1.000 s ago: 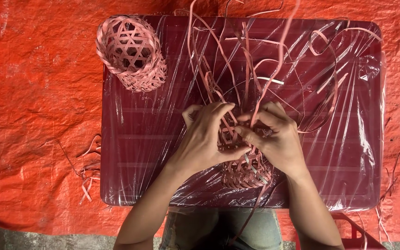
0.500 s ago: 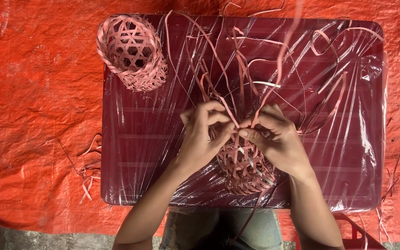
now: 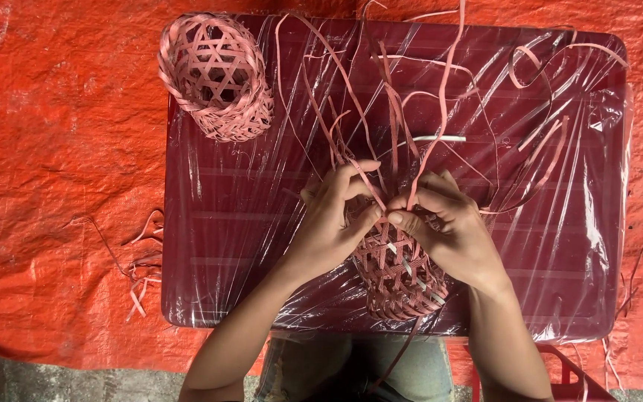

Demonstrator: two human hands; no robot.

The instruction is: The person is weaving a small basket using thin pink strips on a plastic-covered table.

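Note:
A small pink woven basket (image 3: 400, 274), half made, lies on its side near the table's front edge, its open end toward the far side. Both hands grip it at that open end. My left hand (image 3: 333, 219) pinches strips on the left of the rim. My right hand (image 3: 448, 227) holds a long pink strip (image 3: 440, 97) between thumb and forefinger. Many loose strips (image 3: 381, 112) fan out from the basket across the table.
A finished pink woven basket (image 3: 217, 74) stands at the far left corner of the dark red table (image 3: 217, 246), which is wrapped in clear plastic. Cut strip scraps (image 3: 143, 260) lie on the orange tarp (image 3: 53, 186) left of the table.
The basket has been turned and pulled nearer the front edge, showing more of its woven side. Both hands have shifted up to its rim and the loose strips have swung.

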